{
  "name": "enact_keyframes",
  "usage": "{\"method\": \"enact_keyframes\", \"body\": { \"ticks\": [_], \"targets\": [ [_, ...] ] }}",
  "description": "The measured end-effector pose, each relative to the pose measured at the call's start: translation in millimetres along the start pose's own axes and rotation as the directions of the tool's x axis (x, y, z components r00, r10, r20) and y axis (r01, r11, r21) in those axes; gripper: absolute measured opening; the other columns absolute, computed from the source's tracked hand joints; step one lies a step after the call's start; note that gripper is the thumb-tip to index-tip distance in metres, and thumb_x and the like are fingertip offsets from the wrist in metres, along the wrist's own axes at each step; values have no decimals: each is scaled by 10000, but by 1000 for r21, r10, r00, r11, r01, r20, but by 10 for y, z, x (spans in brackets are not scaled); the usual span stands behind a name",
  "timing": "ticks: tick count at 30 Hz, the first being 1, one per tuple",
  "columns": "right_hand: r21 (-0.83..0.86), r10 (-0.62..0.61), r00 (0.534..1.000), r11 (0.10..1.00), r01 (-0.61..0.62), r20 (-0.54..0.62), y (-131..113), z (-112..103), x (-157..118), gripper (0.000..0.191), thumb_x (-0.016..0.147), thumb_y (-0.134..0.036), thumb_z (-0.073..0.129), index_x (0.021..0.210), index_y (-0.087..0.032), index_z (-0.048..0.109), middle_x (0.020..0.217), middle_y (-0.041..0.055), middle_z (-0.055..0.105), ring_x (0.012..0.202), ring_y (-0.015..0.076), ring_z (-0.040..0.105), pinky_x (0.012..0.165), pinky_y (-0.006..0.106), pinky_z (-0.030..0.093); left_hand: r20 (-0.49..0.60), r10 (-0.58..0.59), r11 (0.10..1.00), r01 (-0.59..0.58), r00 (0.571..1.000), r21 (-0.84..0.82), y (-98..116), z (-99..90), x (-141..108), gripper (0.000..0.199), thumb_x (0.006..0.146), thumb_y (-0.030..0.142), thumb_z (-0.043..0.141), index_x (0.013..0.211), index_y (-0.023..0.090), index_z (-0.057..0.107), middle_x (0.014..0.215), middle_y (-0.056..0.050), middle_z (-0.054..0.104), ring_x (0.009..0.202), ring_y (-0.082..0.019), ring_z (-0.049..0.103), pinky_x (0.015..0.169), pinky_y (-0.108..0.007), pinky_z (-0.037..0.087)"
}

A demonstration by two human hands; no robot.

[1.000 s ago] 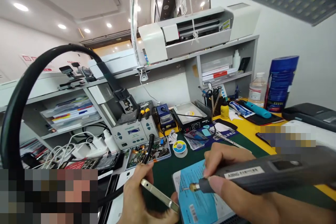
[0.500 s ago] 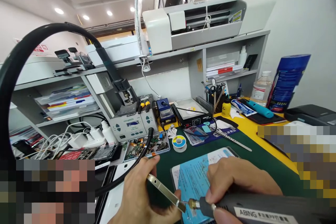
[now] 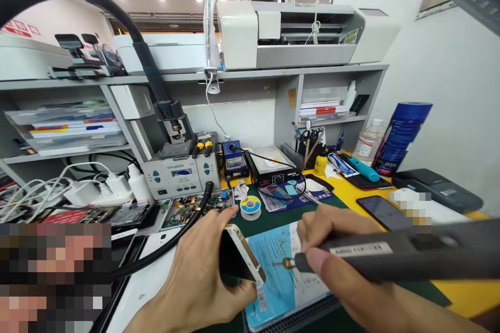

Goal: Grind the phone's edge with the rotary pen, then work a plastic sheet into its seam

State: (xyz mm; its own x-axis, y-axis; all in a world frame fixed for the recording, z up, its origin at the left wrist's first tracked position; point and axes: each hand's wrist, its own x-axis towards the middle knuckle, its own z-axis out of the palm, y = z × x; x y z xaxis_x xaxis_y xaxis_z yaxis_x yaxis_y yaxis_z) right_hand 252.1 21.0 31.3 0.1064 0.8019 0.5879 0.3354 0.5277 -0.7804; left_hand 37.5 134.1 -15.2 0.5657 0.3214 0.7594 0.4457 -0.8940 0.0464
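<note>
White plug adapters [image 3: 117, 186] and tangled cables crowd the far left of our bench. Nearer to us, a black hose [image 3: 156, 258] passes over a flat white device [image 3: 138, 289]. Behind, a soldering rework station [image 3: 182, 173] with a small display carries yellow-and-black pliers [image 3: 202, 149], and a shallow tray [image 3: 166, 222] of circuit boards sits at its foot.

Our left hand [image 3: 199, 265] grasps a gold-edged smartphone [image 3: 246, 255], digits set against its two ends, the dark face tilted down and to the left above the green mat [image 3: 230, 322]. Just beyond it stands a spool of solder [image 3: 250, 206].

To the phone's right, over a blue-and-white printed packet [image 3: 273, 250], we see the thin bit of a gray rotary tool [image 3: 375, 257], its tip near the phone's edge yet apart from it. Our right hand [image 3: 336, 250] grips that tool close to its brass collet, thumb and fingers closed around the nose.

Farther right, a second phone [image 3: 378, 210] lies screen up on the yellow tabletop [image 3: 349, 197], and a blue canister [image 3: 404, 135] leans behind a black case [image 3: 435, 189].
</note>
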Motion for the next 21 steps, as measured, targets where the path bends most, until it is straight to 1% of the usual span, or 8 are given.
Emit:
{"method": "enact_keyframes", "body": {
  "ticks": [1,3,6,8,11,14,17,21],
  "targets": [
    [30,-12,1000,999,12,5,39,-17,67,189,826,-253,639,653,-240,565,585,7,544,517,155,506,505,303,410,21,-3,1000,3,1000,2,-2,14,25,813,656,293,601,1425,130,396,1168,-156,627,1051,-341,656,841,-467,585],
    [94,-5,1000,996,2,30,135,-61,192,179,826,-239,647,651,-217,620,569,-12,554,479,123,504,487,272,411,54,18,1000,-18,998,-14,-2,53,73,807,651,280,594,1417,122,397,1085,-133,603,970,-315,638,786,-448,577],
    [185,86,990,977,-106,114,306,-156,300,174,857,-286,679,729,-175,722,519,-25,566,398,101,500,412,232,406,71,92,996,-90,993,-29,-5,124,124,799,643,234,602,1407,104,409,928,-69,524,809,-259,571,678,-393,536],
    [222,129,982,962,-158,138,414,-211,300,232,886,-346,685,773,-153,751,489,-19,572,370,108,518,377,220,411,57,124,992,-123,991,-22,-10,161,133,801,642,220,609,1408,88,412,904,-56,497,783,-248,542,658,-377,512],
    [256,166,978,947,-194,125,521,-231,217,302,913,-404,669,780,-143,741,481,-11,586,334,110,518,344,212,408,32,130,991,-129,991,-15,-19,179,121,796,668,215,659,1416,90,417,932,-64,515,788,-239,529,651,-356,489],
    [287,199,975,932,-221,103,527,-189,104,301,921,-407,658,779,-149,721,460,-21,569,315,102,489,324,199,380,69,116,993,-116,991,-1,-21,155,98,810,733,337,805,1410,102,428,985,-85,551,823,-250,538,686,-374,496],
    [262,192,978,943,-207,80,458,-160,16,246,889,-346,671,736,-158,712,475,-26,556,329,81,452,336,189,350,104,84,996,-85,991,9,-15,120,65,865,707,478,887,1369,125,457,1011,-87,573,853,-260,555,718,-386,501],
    [84,102,993,991,-107,64,340,-177,-44,159,850,-242,643,721,-172,706,631,5,635,397,69,468,395,204,378,65,99,995,-101,993,23,-5,105,-2,762,737,388,865,1337,125,476,1021,-95,584,886,-280,575,757,-412,502]
  ]
}}
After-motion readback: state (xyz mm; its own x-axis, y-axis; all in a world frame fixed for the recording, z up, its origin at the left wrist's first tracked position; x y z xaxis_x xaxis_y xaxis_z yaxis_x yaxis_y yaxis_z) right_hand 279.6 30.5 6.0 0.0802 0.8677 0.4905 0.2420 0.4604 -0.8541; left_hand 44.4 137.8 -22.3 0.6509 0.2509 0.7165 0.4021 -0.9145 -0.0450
